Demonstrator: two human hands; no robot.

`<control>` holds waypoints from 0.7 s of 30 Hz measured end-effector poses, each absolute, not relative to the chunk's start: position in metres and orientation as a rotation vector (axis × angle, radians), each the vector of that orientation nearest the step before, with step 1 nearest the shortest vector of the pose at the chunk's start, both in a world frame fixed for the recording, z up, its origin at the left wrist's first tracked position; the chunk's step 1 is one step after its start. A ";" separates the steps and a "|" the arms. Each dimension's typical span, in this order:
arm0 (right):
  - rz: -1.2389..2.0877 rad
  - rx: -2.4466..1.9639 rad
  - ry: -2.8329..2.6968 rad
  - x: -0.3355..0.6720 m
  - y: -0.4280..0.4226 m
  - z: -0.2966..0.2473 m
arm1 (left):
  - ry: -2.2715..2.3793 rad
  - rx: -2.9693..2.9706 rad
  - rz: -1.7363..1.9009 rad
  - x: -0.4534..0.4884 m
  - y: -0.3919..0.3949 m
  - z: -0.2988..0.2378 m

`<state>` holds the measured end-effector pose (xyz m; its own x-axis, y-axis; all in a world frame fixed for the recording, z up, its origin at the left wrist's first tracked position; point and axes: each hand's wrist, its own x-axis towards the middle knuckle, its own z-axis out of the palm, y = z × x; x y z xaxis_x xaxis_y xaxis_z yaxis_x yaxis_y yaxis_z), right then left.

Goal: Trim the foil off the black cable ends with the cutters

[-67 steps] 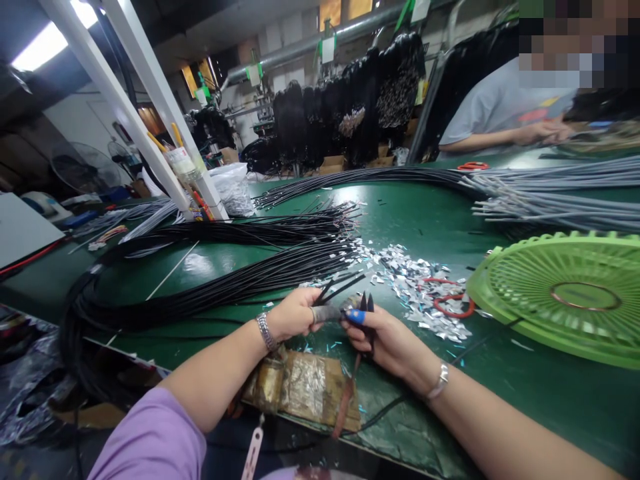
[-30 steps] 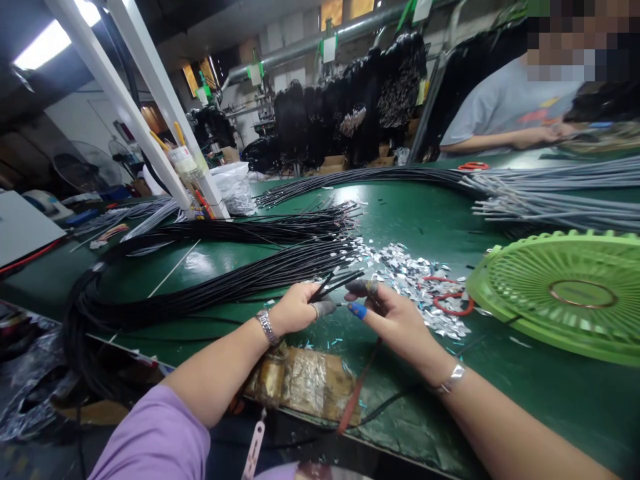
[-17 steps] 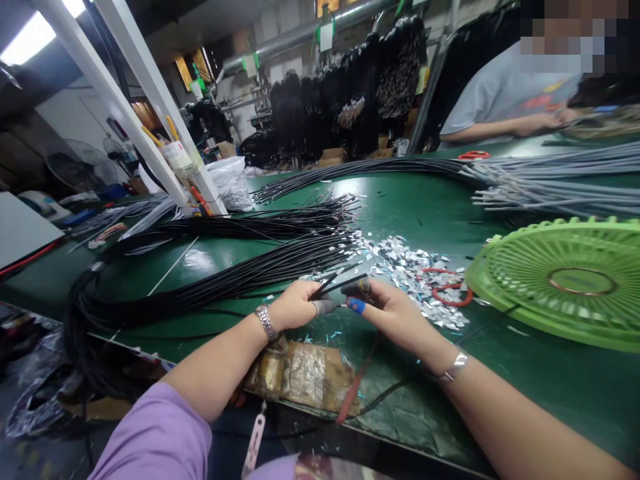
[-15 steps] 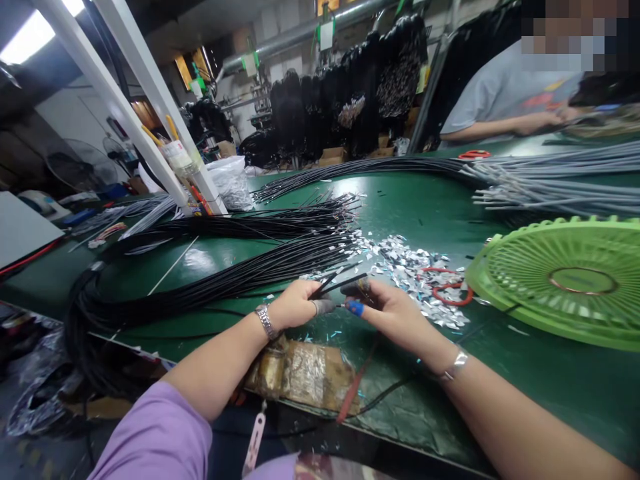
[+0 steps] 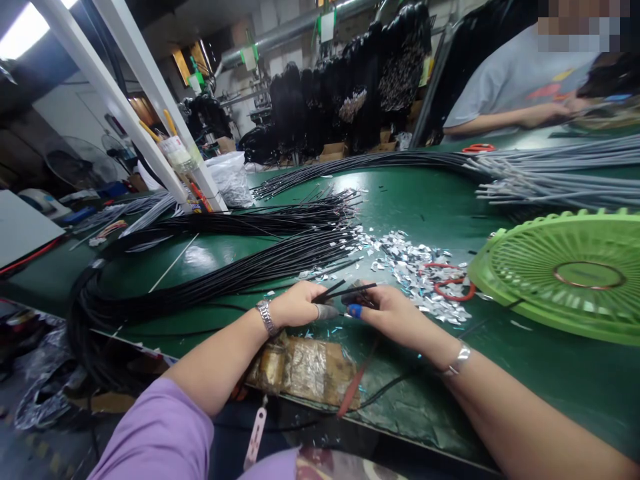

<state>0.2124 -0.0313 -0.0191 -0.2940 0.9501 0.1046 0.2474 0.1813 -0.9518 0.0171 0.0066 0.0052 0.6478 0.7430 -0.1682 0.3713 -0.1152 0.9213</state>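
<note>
Black cable ends [image 5: 345, 291] stick out between my two hands over the near part of the table. My left hand [image 5: 301, 305] is closed round them, its thumb covered in grey. Close beside it, my right hand [image 5: 379, 306] is pinched, a blue wrap on one finger; what lies between its fingertips is too small to make out. A taped piece of cardboard [image 5: 310, 369] lies below the hands at the table edge, with a reddish strip [image 5: 357, 380] across its right end. A long bundle of black cables [image 5: 235, 273] stretches left of my hands.
Silvery scraps [image 5: 415, 267] are heaped beyond my right hand, with red-handled scissors [image 5: 457, 289] among them. A green fan [image 5: 565, 273] stands at the right. Grey cables [image 5: 560, 177] lie behind it; a co-worker [image 5: 515, 93] sits across the green table [image 5: 415, 190].
Both hands stay close together at the cable ends. The black ends between them have shifted slightly to the right and tilt a little differently. The view has moved slightly.
</note>
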 end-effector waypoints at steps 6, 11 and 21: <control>1.175 -1.181 -1.646 0.209 -0.031 -0.022 | 0.827 1.826 0.259 0.014 0.007 0.006; 1.105 -1.235 -1.571 0.209 -0.028 -0.027 | 0.825 1.782 0.244 0.015 0.004 0.008; 0.933 -1.219 -1.556 0.213 -0.033 -0.020 | 1.129 1.604 0.406 0.018 0.005 0.012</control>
<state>0.2127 -0.0328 -0.0198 -0.0867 0.9748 0.2056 0.2776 0.2219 -0.9347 0.0178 0.0053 0.0119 0.4909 0.8244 -0.2817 0.4565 0.0320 0.8892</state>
